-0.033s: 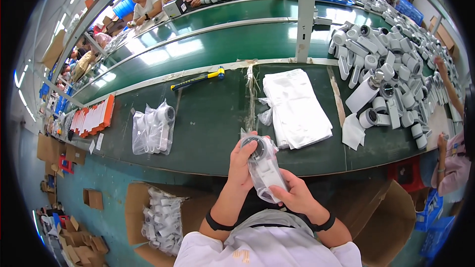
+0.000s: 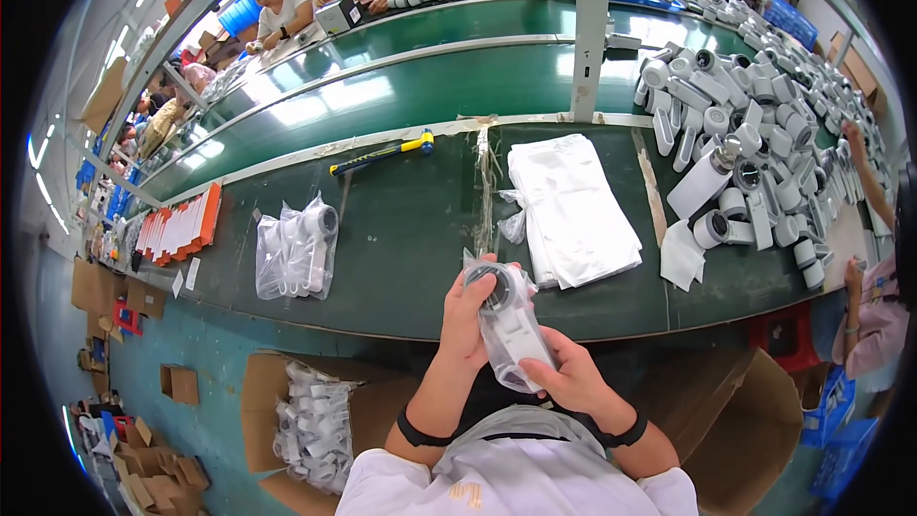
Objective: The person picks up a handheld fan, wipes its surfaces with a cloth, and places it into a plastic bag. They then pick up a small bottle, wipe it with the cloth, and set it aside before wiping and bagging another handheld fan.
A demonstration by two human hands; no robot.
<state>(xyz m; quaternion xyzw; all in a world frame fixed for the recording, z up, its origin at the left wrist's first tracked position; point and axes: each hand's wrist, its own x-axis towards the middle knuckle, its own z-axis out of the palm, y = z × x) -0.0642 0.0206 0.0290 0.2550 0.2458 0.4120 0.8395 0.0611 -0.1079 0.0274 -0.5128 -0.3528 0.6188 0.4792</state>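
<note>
Clear plastic is the fiddly bit here: the white gadget with the dark round end (image 2: 503,320) sits in a thin clear bag, held up in front of the chest, just off the near edge of the green desk (image 2: 401,229). The left hand (image 2: 466,315) has its fingers wrapped around the top by the round end, and the right hand (image 2: 571,377) has its fingers closed on the bag's lower end. I'd say keep the top grip firm and smooth the loose film down with the right, so the bag doesn't bunch or slip.

Around it: a stack of flat white bags (image 2: 573,210) at 1 o'clock, one bagged gadget (image 2: 298,250) lying at 10, a yellow-and-blue tool (image 2: 382,153) at 11, a big heap of unbagged white gadgets (image 2: 755,134) at 2. A cardboard box of bagged ones (image 2: 310,425) sits on the floor at 8. Nothing really blocks the hands.
</note>
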